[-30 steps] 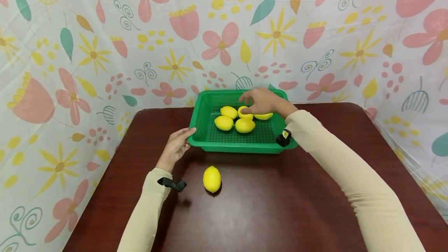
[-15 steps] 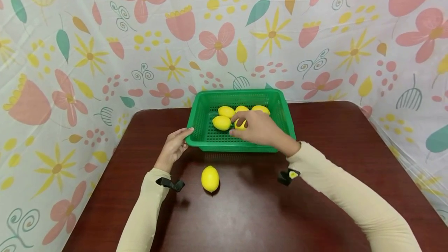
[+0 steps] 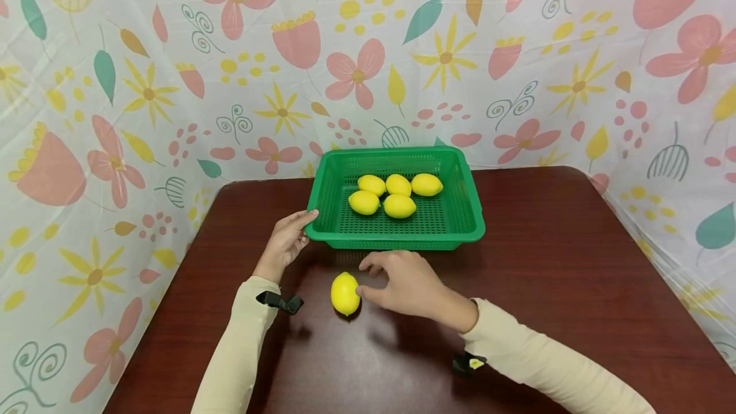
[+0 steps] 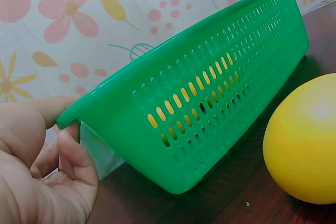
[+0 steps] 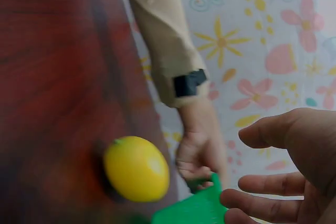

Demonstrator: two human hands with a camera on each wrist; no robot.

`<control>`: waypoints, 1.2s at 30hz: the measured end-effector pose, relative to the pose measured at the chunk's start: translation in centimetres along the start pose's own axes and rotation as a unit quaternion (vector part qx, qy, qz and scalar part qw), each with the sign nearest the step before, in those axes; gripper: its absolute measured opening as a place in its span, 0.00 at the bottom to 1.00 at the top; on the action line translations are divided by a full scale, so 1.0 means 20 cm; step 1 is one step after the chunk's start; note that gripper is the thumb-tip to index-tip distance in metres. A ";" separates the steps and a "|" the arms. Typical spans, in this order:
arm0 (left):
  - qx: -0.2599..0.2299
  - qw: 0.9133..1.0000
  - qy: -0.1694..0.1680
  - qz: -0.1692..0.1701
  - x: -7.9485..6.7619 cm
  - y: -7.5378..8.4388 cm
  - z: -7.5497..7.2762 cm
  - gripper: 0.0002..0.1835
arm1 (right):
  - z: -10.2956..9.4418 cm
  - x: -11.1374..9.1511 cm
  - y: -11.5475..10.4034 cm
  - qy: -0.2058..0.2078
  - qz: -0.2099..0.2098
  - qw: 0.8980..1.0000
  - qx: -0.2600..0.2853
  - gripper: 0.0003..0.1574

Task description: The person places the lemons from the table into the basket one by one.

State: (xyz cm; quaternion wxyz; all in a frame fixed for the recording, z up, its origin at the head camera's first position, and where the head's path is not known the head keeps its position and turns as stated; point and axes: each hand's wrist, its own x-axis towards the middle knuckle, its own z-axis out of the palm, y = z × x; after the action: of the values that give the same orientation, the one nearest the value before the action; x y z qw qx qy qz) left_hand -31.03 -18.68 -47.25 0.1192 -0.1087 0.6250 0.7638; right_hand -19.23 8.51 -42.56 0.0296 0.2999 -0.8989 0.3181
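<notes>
Head view | lemon [image 3: 345,294]: yellow, oval, smooth | beside right hand [image 3: 402,285]

lemon [image 3: 345,293]: I'm seeing it lying yellow, lower centre of frame.
basket [image 3: 328,206]: green, perforated, sitting upright, holding five lemons.

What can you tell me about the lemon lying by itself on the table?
The lone lemon is bright yellow, smooth and oval, whole and unmarked. It lies on the dark reddish-brown table, just in front of the green basket and apart from it. The right hand reaches in beside it with spread fingers; its fingertips are at the lemon's side, but actual contact cannot be told. The left hand grips the basket's corner, not the lemon.
</notes>
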 end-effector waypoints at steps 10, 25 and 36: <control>0.005 1.000 0.000 0.005 0.00 0.00 0.00 0.24 | 0.23 0.00 0.03 -0.008 0.047 0.998 -0.038 0.38; 0.006 1.000 -0.001 0.005 0.00 -0.01 0.00 0.25 | 0.40 0.08 0.02 0.018 0.036 0.989 -0.145 0.42; 0.002 1.000 0.000 0.005 0.01 -0.01 -0.01 0.21 | 0.44 0.09 0.04 0.015 0.024 0.988 -0.153 0.40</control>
State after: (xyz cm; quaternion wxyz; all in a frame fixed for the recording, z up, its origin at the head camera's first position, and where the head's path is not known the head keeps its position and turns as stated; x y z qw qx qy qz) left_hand -31.10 -18.75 -47.49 0.1155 -0.1058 0.6272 0.7630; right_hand -19.89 2.92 -49.57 0.0804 0.2655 -0.9433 0.1821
